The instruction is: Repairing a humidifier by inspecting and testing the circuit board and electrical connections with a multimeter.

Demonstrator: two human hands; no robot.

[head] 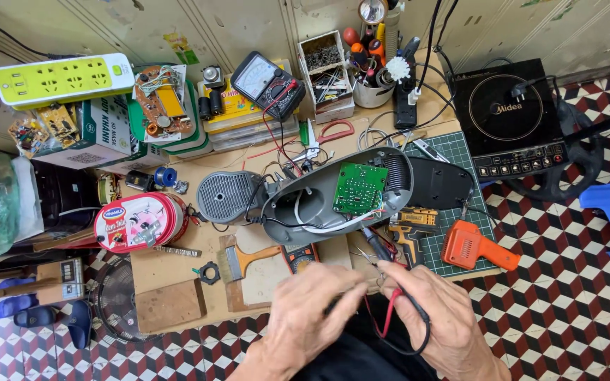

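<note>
The right hand [435, 310] is curled nearly closed, pinching thin metal probe tips [370, 258] with red and black leads [397, 321] looped under its palm, probably to keep the wires clear of the work. The left hand [305, 310], touching it, has fingers bent loosely around the same leads; what exactly it grips I cannot tell. Just beyond both hands lies an opened grey plastic appliance housing [305, 204], turned inside-up so its green circuit board [359, 188] faces the probes. Right of the hands sits an orange plastic pistol-shaped tool [471, 247].

Wooden bench [178, 271]: grey housing [319, 201], cutting mat [453, 159], brush [248, 262], tin [139, 222].
</note>
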